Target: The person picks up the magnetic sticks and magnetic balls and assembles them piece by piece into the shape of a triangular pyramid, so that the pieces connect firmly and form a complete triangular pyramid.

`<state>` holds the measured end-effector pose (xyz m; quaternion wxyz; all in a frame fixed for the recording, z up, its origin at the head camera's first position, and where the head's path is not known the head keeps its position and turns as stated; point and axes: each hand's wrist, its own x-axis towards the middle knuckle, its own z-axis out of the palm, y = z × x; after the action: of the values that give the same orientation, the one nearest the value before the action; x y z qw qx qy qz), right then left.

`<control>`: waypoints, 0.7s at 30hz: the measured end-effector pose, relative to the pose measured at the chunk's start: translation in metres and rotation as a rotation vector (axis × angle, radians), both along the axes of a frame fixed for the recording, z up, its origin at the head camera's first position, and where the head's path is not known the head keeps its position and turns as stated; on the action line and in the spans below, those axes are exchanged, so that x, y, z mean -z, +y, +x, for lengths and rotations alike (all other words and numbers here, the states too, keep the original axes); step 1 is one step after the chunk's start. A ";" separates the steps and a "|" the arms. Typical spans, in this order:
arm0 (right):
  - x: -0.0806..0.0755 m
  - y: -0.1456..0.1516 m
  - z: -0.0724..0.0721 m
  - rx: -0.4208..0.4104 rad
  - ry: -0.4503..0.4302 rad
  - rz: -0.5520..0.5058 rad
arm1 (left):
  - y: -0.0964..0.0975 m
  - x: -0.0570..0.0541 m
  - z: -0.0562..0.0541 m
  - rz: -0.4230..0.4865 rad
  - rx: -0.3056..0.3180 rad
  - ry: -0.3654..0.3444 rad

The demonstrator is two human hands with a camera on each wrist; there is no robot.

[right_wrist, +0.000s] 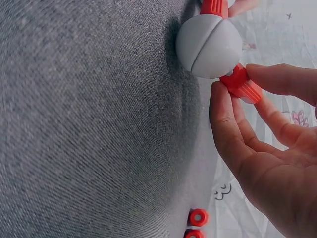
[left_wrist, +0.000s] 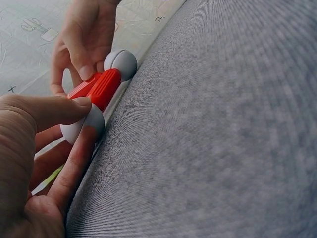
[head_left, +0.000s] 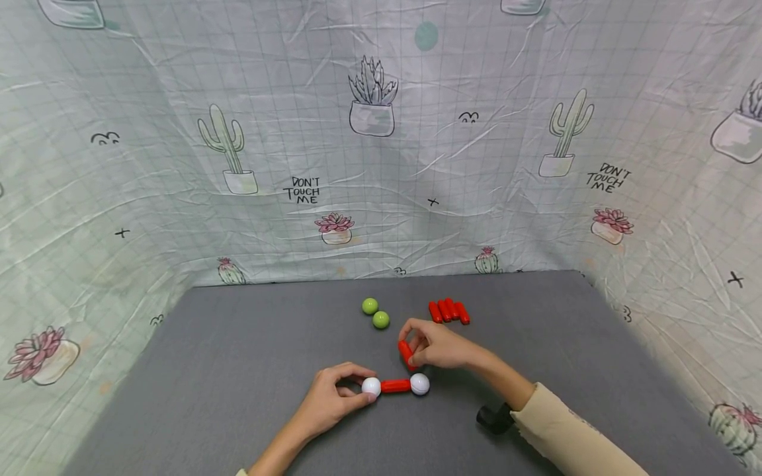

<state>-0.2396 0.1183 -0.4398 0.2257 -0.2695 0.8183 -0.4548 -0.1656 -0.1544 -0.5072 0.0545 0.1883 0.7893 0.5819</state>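
Note:
My left hand (head_left: 335, 398) pinches a white ball (head_left: 372, 387) between thumb and fingers. A ribbed red rod (head_left: 395, 385) joins that ball to a second white ball (head_left: 419, 384), which has a seam around it. My right hand (head_left: 437, 344) holds another red rod (head_left: 407, 355) between thumb and fingertips. In the right wrist view the near end of this held rod (right_wrist: 242, 85) is right at the second white ball (right_wrist: 209, 45). The left wrist view shows the two rods side by side, overlapping, beyond my left thumb (left_wrist: 59, 111).
Two green balls (head_left: 381, 320) lie behind the hands on the grey table (head_left: 268, 337). Several red rods (head_left: 449, 310) lie in a row at the back right. A black object (head_left: 495, 419) sits beside my right sleeve (head_left: 571, 430). A printed cloth (head_left: 417, 158) hangs around the table.

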 end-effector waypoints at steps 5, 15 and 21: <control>0.001 -0.003 0.001 -0.013 -0.002 0.006 | -0.001 0.000 0.000 -0.004 -0.003 0.006; 0.002 -0.003 0.003 -0.042 0.012 0.008 | 0.000 -0.001 0.001 -0.009 -0.010 0.005; 0.002 -0.002 0.003 -0.053 0.000 -0.006 | 0.001 -0.001 0.001 -0.018 -0.016 0.004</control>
<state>-0.2371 0.1161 -0.4416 0.2367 -0.2917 0.8096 -0.4510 -0.1647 -0.1534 -0.5058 0.0498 0.1828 0.7961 0.5747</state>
